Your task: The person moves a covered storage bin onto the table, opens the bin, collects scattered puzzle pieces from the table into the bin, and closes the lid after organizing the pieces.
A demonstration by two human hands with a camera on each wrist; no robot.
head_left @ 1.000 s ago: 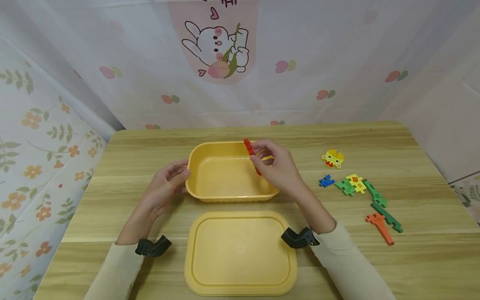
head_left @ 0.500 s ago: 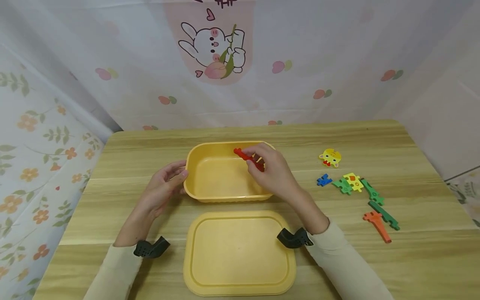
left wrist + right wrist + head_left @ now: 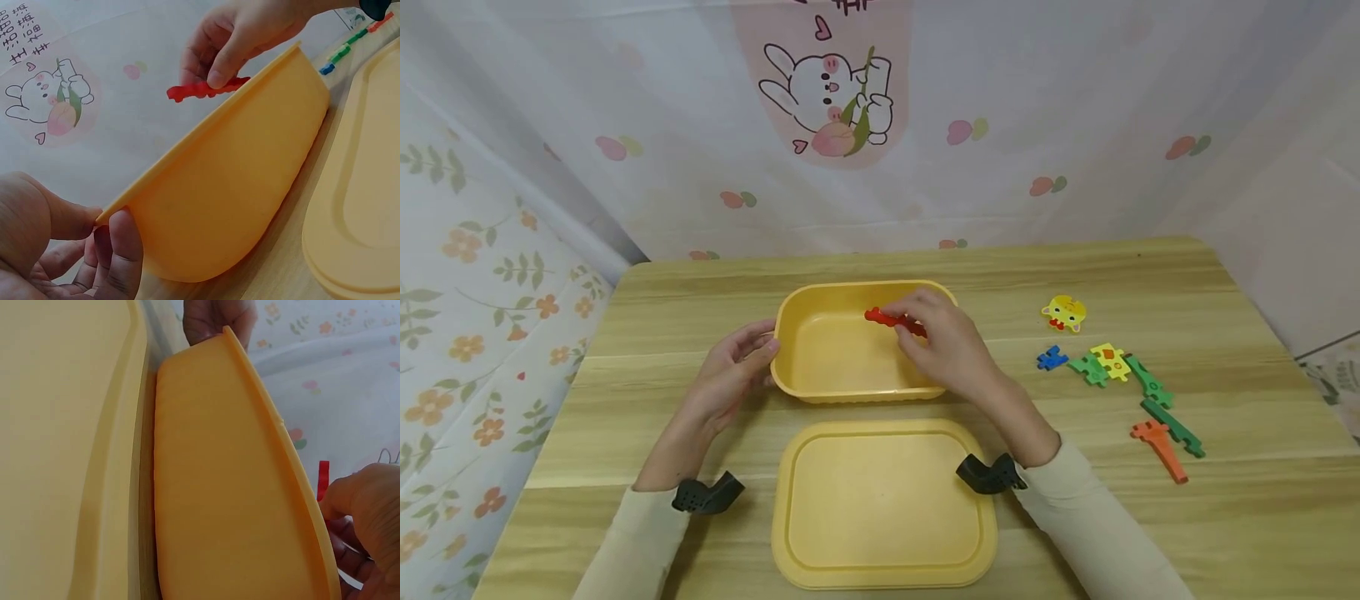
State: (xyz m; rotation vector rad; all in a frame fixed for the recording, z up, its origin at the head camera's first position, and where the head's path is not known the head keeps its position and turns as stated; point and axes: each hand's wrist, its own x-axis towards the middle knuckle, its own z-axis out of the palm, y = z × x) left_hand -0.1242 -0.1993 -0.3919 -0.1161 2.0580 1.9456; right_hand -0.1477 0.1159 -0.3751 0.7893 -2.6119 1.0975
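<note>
My right hand (image 3: 943, 342) pinches a long, bumpy red puzzle piece (image 3: 883, 317) between thumb and fingers. It holds the piece over the right side of a yellow plastic box (image 3: 827, 394), near rim height in the left wrist view. At the box's left end, my left hand (image 3: 733, 367) pinches the rim, thumb on top and fingers below, as the left wrist view shows. The bare floor of the box shows in the head view. In the right wrist view the box wall hides part of the right fingers, and only one end of the red piece (image 3: 323, 478) shows.
A yellow lid (image 3: 883, 500) lies flat in front of the box. To the right lie a yellow animal-face piece (image 3: 1065, 313), a blue piece (image 3: 1052, 358), several green and yellow pieces (image 3: 1111, 362) and an orange piece (image 3: 1161, 450). A patterned curtain (image 3: 1000, 183) hangs behind the table.
My right hand has moved slightly left and lower over the box, and the red puzzle piece has turned from steep to nearly level. My left hand stays at the box's left rim.
</note>
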